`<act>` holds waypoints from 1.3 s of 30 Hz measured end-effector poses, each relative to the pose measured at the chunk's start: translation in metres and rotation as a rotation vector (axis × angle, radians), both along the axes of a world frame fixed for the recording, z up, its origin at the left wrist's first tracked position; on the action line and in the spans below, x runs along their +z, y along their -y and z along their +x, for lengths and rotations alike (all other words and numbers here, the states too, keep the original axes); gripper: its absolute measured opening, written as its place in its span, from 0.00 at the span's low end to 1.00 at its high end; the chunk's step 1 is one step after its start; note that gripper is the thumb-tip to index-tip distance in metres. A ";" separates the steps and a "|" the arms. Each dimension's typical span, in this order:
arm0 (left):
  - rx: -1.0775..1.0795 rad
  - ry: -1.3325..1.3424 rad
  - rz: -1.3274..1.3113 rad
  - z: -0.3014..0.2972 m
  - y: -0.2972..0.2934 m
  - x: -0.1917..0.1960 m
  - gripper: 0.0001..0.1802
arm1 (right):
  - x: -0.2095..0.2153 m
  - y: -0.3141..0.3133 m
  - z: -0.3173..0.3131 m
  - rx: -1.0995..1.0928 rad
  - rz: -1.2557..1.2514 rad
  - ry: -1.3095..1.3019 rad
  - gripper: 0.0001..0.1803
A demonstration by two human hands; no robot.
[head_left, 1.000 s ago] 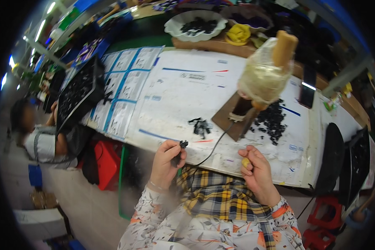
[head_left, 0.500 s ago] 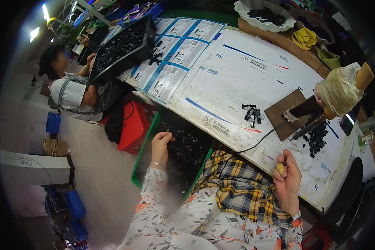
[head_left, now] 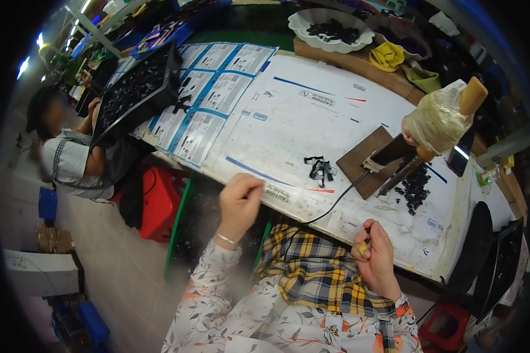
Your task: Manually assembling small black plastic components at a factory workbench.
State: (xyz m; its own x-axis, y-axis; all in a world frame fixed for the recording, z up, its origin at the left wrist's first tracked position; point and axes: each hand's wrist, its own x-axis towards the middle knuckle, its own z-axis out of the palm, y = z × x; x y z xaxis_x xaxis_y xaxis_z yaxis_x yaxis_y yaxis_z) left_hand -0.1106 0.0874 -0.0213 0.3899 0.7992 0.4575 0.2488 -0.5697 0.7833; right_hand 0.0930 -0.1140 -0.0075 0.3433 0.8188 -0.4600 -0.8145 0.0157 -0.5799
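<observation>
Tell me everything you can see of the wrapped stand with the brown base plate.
The wrapped stand has a flat brown base plate lying on a white printed sheet. A dark bar slants up rightward to a bundled head in translucent yellowish wrapping, with a smooth tan rod jutting from it. A black cable trails from the bar's foot toward the sheet's near edge. Black pieces lie left of the plate, a larger heap right. Left hand and right hand are clear of it.

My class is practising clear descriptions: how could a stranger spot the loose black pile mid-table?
Find the white table, then the brown plate under the stand. Just left of it lies the pile: several longish black pieces, loosely jumbled, unlike the bigger, denser heap on the plate's right.
</observation>
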 end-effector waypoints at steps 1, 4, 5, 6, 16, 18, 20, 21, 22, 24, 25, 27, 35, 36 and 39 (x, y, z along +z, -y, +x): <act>-0.109 -0.011 0.090 0.020 -0.001 0.004 0.05 | -0.001 0.001 0.001 -0.005 0.020 -0.033 0.10; -0.240 -0.111 0.199 0.059 -0.003 0.015 0.11 | 0.006 0.003 -0.001 0.009 0.005 -0.044 0.08; -0.288 -0.165 0.262 0.074 -0.003 0.019 0.14 | 0.008 0.004 -0.001 0.018 0.013 -0.055 0.08; -0.333 -0.220 0.327 0.084 -0.002 0.022 0.17 | 0.007 0.005 0.000 0.011 0.014 -0.044 0.08; -0.401 -0.277 0.228 0.077 0.008 0.006 0.20 | -0.003 0.008 0.002 0.013 0.015 -0.041 0.06; -0.385 -0.271 0.219 0.068 0.006 0.003 0.19 | -0.005 0.006 0.002 0.016 0.013 0.008 0.05; -0.362 -0.273 0.214 0.058 0.002 -0.001 0.17 | -0.001 0.003 0.001 0.027 0.015 0.014 0.04; -0.326 -0.260 0.232 0.053 0.000 -0.004 0.15 | 0.001 0.001 0.001 0.037 0.012 0.024 0.04; -0.292 -0.245 0.250 0.051 -0.002 -0.004 0.13 | 0.000 0.001 0.001 0.033 0.017 0.021 0.04; -0.266 -0.251 0.243 0.051 -0.005 -0.001 0.10 | -0.002 0.004 0.004 0.024 0.056 -0.005 0.04; -0.235 -0.252 0.229 0.049 -0.006 -0.001 0.10 | -0.004 0.005 0.004 0.024 0.059 -0.011 0.04; -0.206 -0.259 0.216 0.047 -0.007 -0.003 0.09 | -0.007 0.005 0.005 0.032 0.047 0.005 0.04; -0.294 -0.297 0.222 0.043 -0.008 0.002 0.13 | -0.009 0.006 0.007 0.024 0.032 -0.001 0.04; -0.292 -0.292 0.228 0.044 -0.008 0.004 0.13 | -0.011 0.006 0.007 0.021 0.034 -0.018 0.05; -0.295 -0.366 0.202 0.046 -0.007 0.010 0.14 | -0.010 0.004 0.007 0.046 0.030 -0.013 0.04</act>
